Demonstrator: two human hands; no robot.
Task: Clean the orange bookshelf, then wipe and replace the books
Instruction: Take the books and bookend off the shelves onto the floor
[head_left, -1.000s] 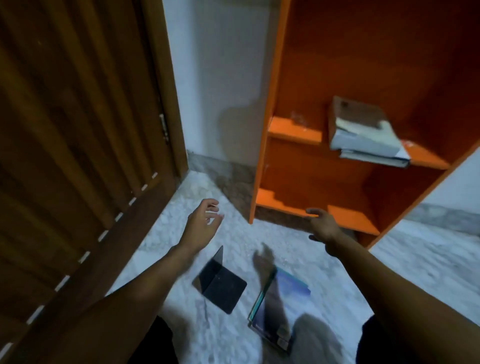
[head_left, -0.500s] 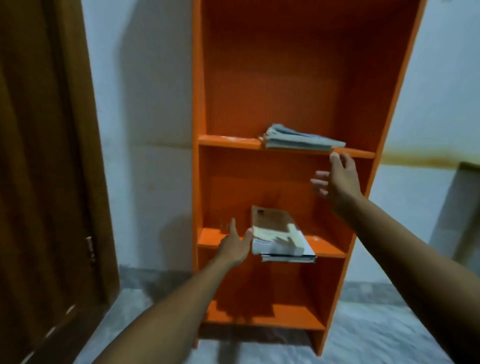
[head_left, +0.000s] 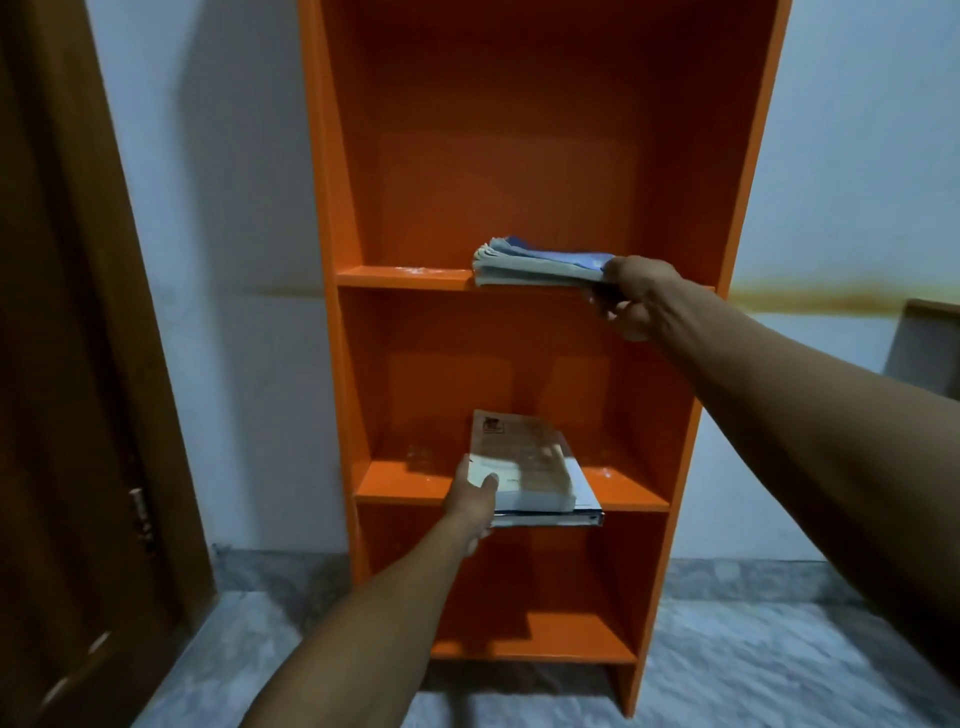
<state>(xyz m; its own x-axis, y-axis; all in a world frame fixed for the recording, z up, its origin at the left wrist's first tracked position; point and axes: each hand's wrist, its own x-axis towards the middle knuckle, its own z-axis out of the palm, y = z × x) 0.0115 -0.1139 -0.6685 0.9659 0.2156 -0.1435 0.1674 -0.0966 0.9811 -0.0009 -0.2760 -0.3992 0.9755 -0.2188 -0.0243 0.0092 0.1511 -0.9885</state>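
The orange bookshelf (head_left: 332, 156) stands against the white wall, its shelves dusty in spots. A stack of thin blue and grey books (head_left: 540, 267) lies on the upper shelf board; my right hand (head_left: 636, 296) grips its right end, thumb on top. On the middle board lies a thick brown-covered book (head_left: 519, 462) atop a flat blue one (head_left: 587, 512), both jutting past the front edge. My left hand (head_left: 475, 501) holds that pile's front left corner, thumb on the pages. The bottom shelf holds nothing.
A brown wooden door (head_left: 67, 415) fills the left side. Grey marbled floor (head_left: 753, 649) spreads below the shelf. A framed panel (head_left: 930, 353) leans at the far right beside a rusty stain on the wall.
The view has lifted from the floor to the shelf. My left hand moved onto the lower pile's corner and my right hand rose and took hold of the upper stack.
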